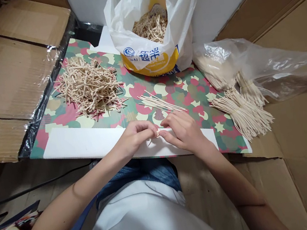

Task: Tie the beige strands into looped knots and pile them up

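Observation:
Above the front edge of the patterned board, my left hand [136, 137] pinches a small pale strand [158, 133], bent into a small loop or knot between my fingertips. My right hand [185, 130] meets it from the other side, thumb and fingers closed in on the same strand; its exact form is partly hidden. Just beyond my right fingers lie several loose straight strands [161, 102]. A heap of short, pale pieces [90, 87] sits at the back left. To the right, a tied bundle of long strands [244, 113] rests across the board's edge.
A white and yellow plastic bag [152, 57] holding more pale pieces stands at the back. Clear plastic wrapping [275, 62] covers other bundles at right. A white strip [83, 141] runs along the patterned board's [223, 140] front. Cardboard [6, 73] flanks the left side.

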Tool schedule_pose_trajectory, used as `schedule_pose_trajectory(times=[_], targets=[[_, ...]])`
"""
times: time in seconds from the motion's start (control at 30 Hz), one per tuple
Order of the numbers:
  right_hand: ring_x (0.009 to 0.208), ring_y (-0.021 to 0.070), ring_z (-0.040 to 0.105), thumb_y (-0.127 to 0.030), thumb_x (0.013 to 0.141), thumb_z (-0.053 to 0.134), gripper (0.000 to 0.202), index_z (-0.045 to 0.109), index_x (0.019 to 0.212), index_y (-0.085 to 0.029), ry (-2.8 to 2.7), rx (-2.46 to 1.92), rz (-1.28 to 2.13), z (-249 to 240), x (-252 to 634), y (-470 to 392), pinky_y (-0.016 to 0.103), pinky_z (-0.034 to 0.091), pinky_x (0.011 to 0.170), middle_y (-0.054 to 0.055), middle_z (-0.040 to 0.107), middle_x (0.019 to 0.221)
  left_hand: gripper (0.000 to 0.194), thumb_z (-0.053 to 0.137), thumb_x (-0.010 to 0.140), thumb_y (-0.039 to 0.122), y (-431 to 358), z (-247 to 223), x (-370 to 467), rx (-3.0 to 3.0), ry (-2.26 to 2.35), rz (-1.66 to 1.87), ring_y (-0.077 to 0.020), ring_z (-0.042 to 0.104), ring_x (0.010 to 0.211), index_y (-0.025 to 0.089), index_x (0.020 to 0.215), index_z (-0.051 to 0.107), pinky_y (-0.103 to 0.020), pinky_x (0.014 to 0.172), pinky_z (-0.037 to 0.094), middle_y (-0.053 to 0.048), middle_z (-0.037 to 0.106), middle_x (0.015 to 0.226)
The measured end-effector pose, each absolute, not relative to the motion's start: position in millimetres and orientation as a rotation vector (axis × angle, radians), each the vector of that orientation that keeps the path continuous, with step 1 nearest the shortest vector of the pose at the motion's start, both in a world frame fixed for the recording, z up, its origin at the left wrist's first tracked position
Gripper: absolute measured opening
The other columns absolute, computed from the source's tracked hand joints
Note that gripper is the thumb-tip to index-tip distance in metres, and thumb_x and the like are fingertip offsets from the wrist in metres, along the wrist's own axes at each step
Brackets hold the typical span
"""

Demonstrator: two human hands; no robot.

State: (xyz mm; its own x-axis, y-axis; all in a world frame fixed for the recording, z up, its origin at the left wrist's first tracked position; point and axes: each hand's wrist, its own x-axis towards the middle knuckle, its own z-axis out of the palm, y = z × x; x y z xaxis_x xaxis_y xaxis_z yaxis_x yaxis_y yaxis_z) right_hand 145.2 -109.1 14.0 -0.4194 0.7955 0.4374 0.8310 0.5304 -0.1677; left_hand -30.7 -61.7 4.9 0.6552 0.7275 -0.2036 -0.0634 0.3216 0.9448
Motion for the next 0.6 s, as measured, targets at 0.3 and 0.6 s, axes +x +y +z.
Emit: schedule_pose_trajectory(times=[0.3, 0.6], targets=[[0.070, 0.0198, 0.054, -0.013, 0.082, 0.052, 0.016, 0.048, 0.094, -0.022, -2.002, -1.281, -0.257, 22.1, 124.5, -137.7, 0.034, 0.037, 0.064, 0.004, 0.062, 0.076, 0.012, 0.058, 0.067, 0.021, -66.5, 9.0, -25.0, 1.223, 0.813, 0.700, -0.0088, 0.044, 0.056, 0.013, 0.058, 0.057, -0.021, 0.053, 0.033, 0.003, 0.052, 0.056], [0.069, 0.0200, 0.049, -0.016, 0.084, 0.049, 0.004, 0.047, 0.083, -0.019, -2.032, -1.498, -0.224, 9.6, 111.8, -133.4, 0.033, 0.034, 0.062, 0.005, 0.061, 0.071, 0.012, 0.056, 0.071, 0.017, -72.1, 14.4, -27.1, 1.344, 0.835, 0.799, -0.0106, 0.048, 0.063, 0.013, 0.060, 0.059, -0.023, 0.060, 0.036, 0.002, 0.054, 0.061]])
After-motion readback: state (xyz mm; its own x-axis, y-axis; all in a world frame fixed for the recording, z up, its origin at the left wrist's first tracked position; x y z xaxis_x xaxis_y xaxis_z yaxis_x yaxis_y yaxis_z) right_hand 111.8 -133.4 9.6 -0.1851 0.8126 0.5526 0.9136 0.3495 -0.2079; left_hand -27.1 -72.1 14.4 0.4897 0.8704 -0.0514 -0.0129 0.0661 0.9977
